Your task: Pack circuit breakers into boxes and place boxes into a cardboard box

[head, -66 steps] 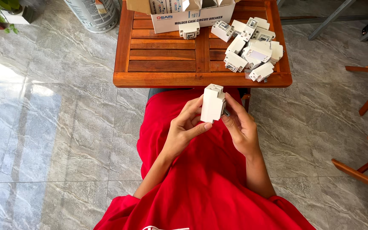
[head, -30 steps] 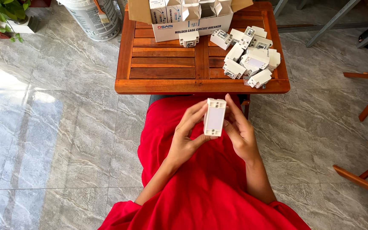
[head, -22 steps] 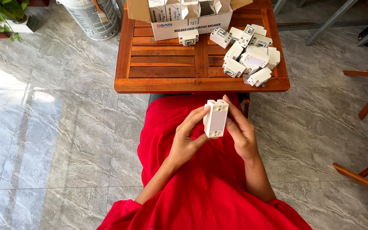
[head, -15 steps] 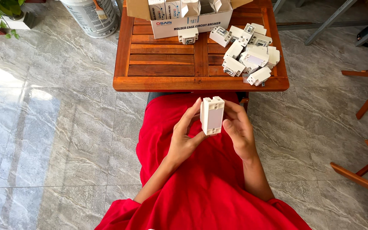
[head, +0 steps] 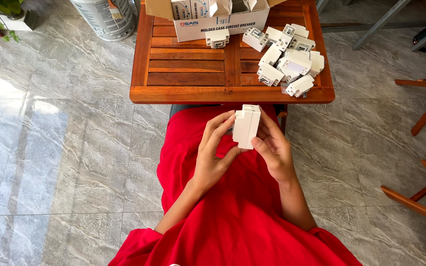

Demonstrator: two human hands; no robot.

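White plastic breaker unit [head: 246,126] stands upright above the red-clothed lap, just short of the wooden bench [head: 188,74]. Left hand [head: 214,152] and right hand [head: 273,148] tilt inward, fingers [head: 221,129] closed on its sides.

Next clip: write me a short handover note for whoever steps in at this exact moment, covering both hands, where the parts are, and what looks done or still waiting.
Left hand: fingers on the left side of the white breaker unit, thumb below it.
Right hand: grips the unit's right side; the unit is held upright above the lap, clear of the wooden table.
On the table: a pile of white units at the right, a single unit in front of the open cardboard box, which holds small cartons.
Done: one unit in hand. Left: the pile lies loose on the table.
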